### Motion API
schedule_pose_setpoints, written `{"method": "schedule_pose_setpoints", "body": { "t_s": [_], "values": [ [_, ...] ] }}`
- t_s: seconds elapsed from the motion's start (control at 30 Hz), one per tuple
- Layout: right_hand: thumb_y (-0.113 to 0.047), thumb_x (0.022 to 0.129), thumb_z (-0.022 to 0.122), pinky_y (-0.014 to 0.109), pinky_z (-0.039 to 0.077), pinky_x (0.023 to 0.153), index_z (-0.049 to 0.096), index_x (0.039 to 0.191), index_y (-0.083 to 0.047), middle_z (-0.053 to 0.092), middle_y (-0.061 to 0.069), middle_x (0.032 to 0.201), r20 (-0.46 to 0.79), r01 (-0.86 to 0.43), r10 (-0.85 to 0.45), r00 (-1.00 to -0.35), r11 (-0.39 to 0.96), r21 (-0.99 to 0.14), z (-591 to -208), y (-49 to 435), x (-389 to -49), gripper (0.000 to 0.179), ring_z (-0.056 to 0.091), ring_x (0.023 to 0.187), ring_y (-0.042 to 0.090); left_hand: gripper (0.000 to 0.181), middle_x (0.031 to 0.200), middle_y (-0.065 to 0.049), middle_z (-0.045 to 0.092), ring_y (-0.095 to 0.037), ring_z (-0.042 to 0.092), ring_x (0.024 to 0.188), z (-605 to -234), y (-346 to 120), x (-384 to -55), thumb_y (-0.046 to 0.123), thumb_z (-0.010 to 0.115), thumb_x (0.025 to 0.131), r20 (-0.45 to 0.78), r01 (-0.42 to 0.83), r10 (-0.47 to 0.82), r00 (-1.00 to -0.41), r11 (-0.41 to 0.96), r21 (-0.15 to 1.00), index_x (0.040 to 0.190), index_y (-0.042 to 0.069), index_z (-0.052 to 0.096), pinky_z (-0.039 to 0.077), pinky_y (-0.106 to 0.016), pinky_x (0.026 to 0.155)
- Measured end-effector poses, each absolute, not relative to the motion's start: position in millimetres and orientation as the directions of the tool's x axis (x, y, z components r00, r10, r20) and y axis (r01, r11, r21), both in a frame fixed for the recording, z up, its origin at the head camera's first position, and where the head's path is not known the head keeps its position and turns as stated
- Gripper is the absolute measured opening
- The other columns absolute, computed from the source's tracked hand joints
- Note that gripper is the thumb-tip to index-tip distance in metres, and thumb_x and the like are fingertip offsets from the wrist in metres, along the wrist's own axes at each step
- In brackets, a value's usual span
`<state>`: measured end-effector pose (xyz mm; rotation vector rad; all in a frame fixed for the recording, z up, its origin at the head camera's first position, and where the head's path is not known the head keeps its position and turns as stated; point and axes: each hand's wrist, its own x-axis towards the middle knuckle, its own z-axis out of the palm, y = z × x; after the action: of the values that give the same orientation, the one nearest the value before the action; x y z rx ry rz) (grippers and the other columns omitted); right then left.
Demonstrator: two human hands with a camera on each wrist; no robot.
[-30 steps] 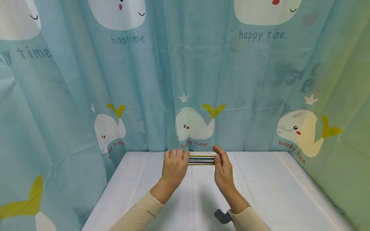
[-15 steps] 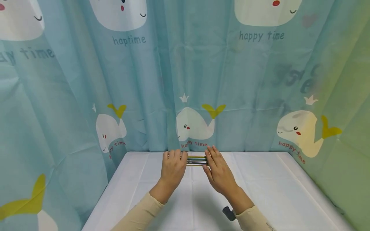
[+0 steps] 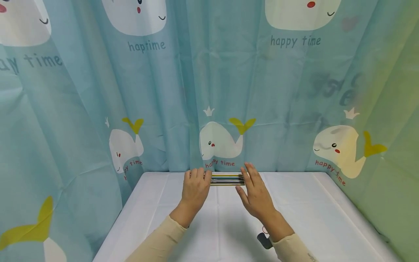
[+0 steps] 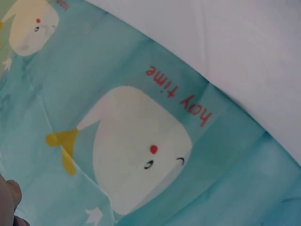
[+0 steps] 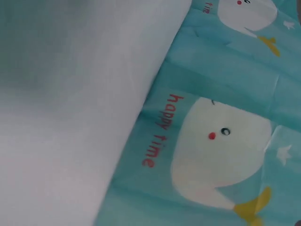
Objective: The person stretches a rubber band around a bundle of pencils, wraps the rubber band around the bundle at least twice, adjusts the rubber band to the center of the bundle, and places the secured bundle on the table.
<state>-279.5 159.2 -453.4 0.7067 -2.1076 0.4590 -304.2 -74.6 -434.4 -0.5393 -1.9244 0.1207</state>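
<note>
In the head view, my left hand point(image 3: 195, 187) grips one end of a bundle of slim, straight pencil-like sticks point(image 3: 226, 180) in yellow, green, grey and dark tones. The bundle lies level from left to right, above the far part of the table. Its left end is hidden in the curled fingers. My right hand point(image 3: 258, 193) is at the other end, its fingers straight and the fingertips right at the stick ends. The left wrist view catches only a sliver of the left hand point(image 4: 11, 200) at its lower left edge; the sticks are out of both wrist views.
A white-covered table point(image 3: 216, 222) spreads beneath both forearms. Behind its far edge hangs a blue-green curtain point(image 3: 176, 91) with whale prints, which also runs along both sides. A dark grey piece point(image 3: 264, 241) sits by the right sleeve cuff.
The right hand moved left over the sticks with its fingers straightened, then drew back right to their ends. The left hand keeps its grip and has shifted slightly left.
</note>
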Motion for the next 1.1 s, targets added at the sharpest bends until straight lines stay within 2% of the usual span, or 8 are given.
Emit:
{"method": "schedule_pose_setpoints", "body": {
  "t_s": [0.17, 0.27, 0.37, 0.47, 0.63, 0.8, 0.97, 1.1],
  "values": [
    [-0.027, 0.097, 0.055, 0.05, 0.036, 0.103, 0.041, 0.143, 0.0, 0.035, 0.014, 0.151, 0.743, -0.549, -0.196, -0.64, 0.793, -0.264, -471.8, 192.7, -276.5, 0.055, 0.036, 0.136, 0.033, 0.016, 0.07, -0.006, 0.043, -0.022, 0.043, 0.061, -432.9, -78.9, -307.4, 0.008, 0.044, 0.094, 0.856, 0.309, 0.424, -0.294, 0.89, -0.335, 0.081, 0.01, 0.053, 0.035, -0.036, 0.059],
    [-0.019, 0.094, 0.062, 0.053, 0.039, 0.099, 0.05, 0.137, -0.002, 0.043, 0.013, 0.145, 0.643, -0.481, -0.187, -0.743, 0.817, -0.318, -485.5, 213.5, -272.8, 0.048, 0.041, 0.132, 0.034, 0.026, 0.069, -0.006, 0.042, -0.022, 0.042, 0.059, -430.3, -80.2, -307.4, 0.005, 0.035, 0.097, 0.862, 0.32, 0.421, -0.28, 0.888, -0.33, 0.079, 0.01, 0.053, 0.035, -0.036, 0.058],
    [-0.017, 0.091, 0.066, 0.051, 0.045, 0.093, 0.063, 0.122, -0.006, 0.058, 0.011, 0.128, 0.516, -0.427, -0.22, -0.828, 0.844, -0.325, -495.9, 230.2, -268.8, 0.033, 0.053, 0.12, 0.032, 0.031, 0.068, -0.006, 0.041, -0.022, 0.041, 0.059, -427.0, -81.5, -306.9, 0.005, 0.03, 0.098, 0.867, 0.326, 0.416, -0.276, 0.888, -0.323, 0.077, 0.01, 0.051, 0.034, -0.036, 0.058],
    [-0.015, 0.088, 0.07, 0.043, 0.051, 0.084, 0.071, 0.105, -0.009, 0.067, 0.0, 0.106, 0.369, -0.41, -0.292, -0.883, 0.862, -0.299, -502.6, 243.1, -266.9, 0.018, 0.063, 0.1, 0.022, 0.032, 0.067, -0.006, 0.039, -0.022, 0.04, 0.058, -424.1, -83.0, -307.3, 0.006, 0.03, 0.1, 0.871, 0.325, 0.41, -0.27, 0.891, -0.318, 0.074, 0.01, 0.049, 0.034, -0.036, 0.058],
    [-0.022, 0.083, 0.075, 0.032, 0.049, 0.068, 0.072, 0.093, -0.011, 0.061, -0.014, 0.082, 0.162, -0.452, -0.422, -0.892, 0.821, -0.349, -508.5, 257.6, -262.2, 0.016, 0.056, 0.075, 0.006, 0.031, 0.066, -0.006, 0.038, -0.022, 0.038, 0.056, -421.4, -86.0, -309.3, 0.007, 0.032, 0.1, 0.881, 0.314, 0.4, -0.253, 0.895, -0.316, 0.074, 0.01, 0.047, 0.035, -0.037, 0.058],
    [-0.033, 0.079, 0.078, 0.032, 0.046, 0.063, 0.072, 0.091, -0.012, 0.058, -0.015, 0.077, 0.036, -0.445, -0.482, -0.876, 0.775, -0.449, -518.0, 265.2, -255.6, 0.025, 0.051, 0.07, 0.004, 0.029, 0.067, -0.006, 0.039, -0.022, 0.04, 0.058, -419.1, -88.2, -309.2, 0.008, 0.033, 0.1, 0.881, 0.311, 0.403, -0.25, 0.895, -0.321, 0.075, 0.01, 0.049, 0.036, -0.038, 0.059],
    [-0.018, 0.075, 0.08, 0.032, 0.047, 0.066, 0.072, 0.088, -0.016, 0.057, -0.018, 0.076, -0.017, -0.414, -0.467, -0.884, 0.798, -0.438, -529.7, 269.8, -250.5, 0.015, 0.05, 0.07, 0.004, 0.02, 0.071, -0.007, 0.045, -0.023, 0.045, 0.062, -417.9, -91.1, -308.3, 0.013, 0.042, 0.097, 0.861, 0.31, 0.41, -0.3, 0.896, -0.319, 0.083, 0.009, 0.055, 0.037, -0.038, 0.061],
    [-0.01, 0.077, 0.076, 0.03, 0.047, 0.065, 0.07, 0.083, -0.017, 0.056, -0.018, 0.074, -0.017, -0.423, -0.484, -0.875, 0.781, -0.46, -536.5, 272.7, -252.1, 0.011, 0.049, 0.068, 0.003, 0.015, 0.073, -0.006, 0.047, -0.023, 0.046, 0.065, -417.1, -92.8, -307.2, 0.014, 0.045, 0.095, 0.849, 0.308, 0.415, -0.327, 0.896, -0.319, 0.088, 0.009, 0.058, 0.038, -0.038, 0.063]
  ]
}}
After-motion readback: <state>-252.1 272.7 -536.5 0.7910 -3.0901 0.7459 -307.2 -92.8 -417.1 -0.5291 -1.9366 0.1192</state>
